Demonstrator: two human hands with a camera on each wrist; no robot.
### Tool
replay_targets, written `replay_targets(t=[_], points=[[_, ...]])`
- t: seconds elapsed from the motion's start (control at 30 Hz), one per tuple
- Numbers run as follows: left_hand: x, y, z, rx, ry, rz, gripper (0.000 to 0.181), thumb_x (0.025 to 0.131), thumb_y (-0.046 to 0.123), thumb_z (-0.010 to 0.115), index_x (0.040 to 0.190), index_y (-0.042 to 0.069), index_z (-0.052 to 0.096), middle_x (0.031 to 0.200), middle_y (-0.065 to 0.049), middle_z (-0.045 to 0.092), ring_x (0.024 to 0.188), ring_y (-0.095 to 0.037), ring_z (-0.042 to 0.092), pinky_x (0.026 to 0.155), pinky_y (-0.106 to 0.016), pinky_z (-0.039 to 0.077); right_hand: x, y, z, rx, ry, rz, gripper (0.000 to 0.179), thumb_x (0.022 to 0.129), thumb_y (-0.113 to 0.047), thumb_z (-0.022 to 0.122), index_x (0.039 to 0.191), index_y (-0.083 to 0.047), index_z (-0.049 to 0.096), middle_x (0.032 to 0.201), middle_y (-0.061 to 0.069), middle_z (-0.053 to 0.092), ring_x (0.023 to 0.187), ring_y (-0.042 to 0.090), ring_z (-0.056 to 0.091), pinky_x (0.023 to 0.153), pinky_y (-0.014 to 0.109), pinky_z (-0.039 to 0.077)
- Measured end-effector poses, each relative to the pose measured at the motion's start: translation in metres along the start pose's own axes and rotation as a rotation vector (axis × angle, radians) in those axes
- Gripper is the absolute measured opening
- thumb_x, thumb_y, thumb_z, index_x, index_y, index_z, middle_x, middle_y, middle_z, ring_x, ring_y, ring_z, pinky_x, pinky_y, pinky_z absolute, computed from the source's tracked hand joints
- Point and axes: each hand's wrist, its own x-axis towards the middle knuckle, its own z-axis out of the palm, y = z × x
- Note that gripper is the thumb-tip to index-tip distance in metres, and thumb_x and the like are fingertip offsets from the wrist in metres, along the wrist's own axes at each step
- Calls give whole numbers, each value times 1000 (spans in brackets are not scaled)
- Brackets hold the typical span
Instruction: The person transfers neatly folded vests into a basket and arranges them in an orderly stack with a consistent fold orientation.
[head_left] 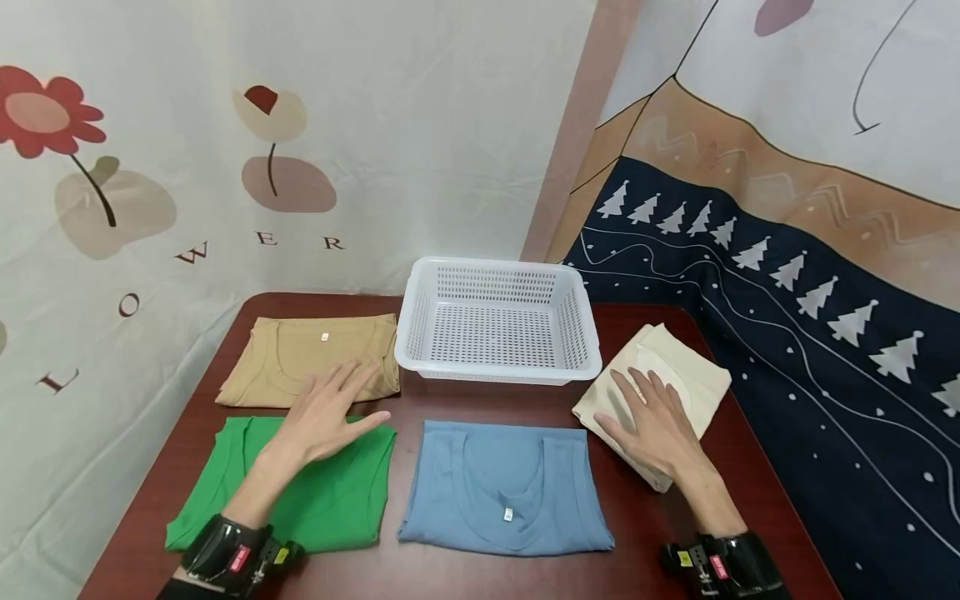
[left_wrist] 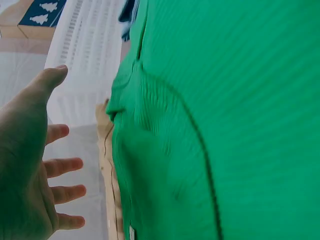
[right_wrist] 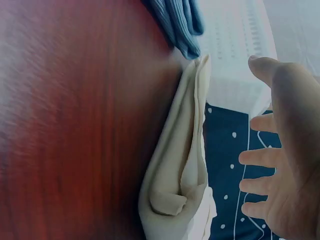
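Note:
My left hand (head_left: 324, 414), fingers spread and straight, is above the far edge of the folded green shirt (head_left: 337, 500), its fingertips over the folded tan shirt (head_left: 300, 354). In the left wrist view a gap shows between that hand (left_wrist: 30, 165) and the green cloth (left_wrist: 240, 100). On the right side, my right hand (head_left: 656, 421) spreads its fingers above the folded cream garment (head_left: 693, 375). The right wrist view shows this hand (right_wrist: 295, 150) apart from the cream fold (right_wrist: 172, 165). Neither hand holds anything. Between them lies a folded blue shirt (head_left: 510, 492) with a small white label.
A white perforated plastic basket (head_left: 495, 371) stands at the middle of the table's far side. The dark red-brown table (head_left: 360, 575) has rounded far corners. Printed curtains (head_left: 420, 125) hang behind it, with a dark blue tree-patterned part (head_left: 787, 367) at the right.

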Motion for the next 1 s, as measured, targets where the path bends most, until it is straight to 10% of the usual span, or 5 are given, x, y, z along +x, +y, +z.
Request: replay_targets(t=[0.6, 1.0], points=[[-24, 52, 10, -51, 63, 104, 83, 103, 64, 74, 171, 21, 51, 171, -19, 55, 155, -50, 56, 127, -76, 42, -37, -29, 3, 50, 77, -92, 79, 102, -50, 79, 163, -5, 57, 164, 27, 58, 154, 54, 50, 127, 72, 39], [-40, 87, 10, -286, -46, 73, 76, 110, 57, 69, 172, 17, 50, 177, -18, 48, 161, -47, 51, 124, -75, 47, -56, -50, 2, 151, 81, -89, 64, 103, -46, 81, 153, -8, 68, 159, 20, 65, 146, 47, 60, 119, 72, 48]])
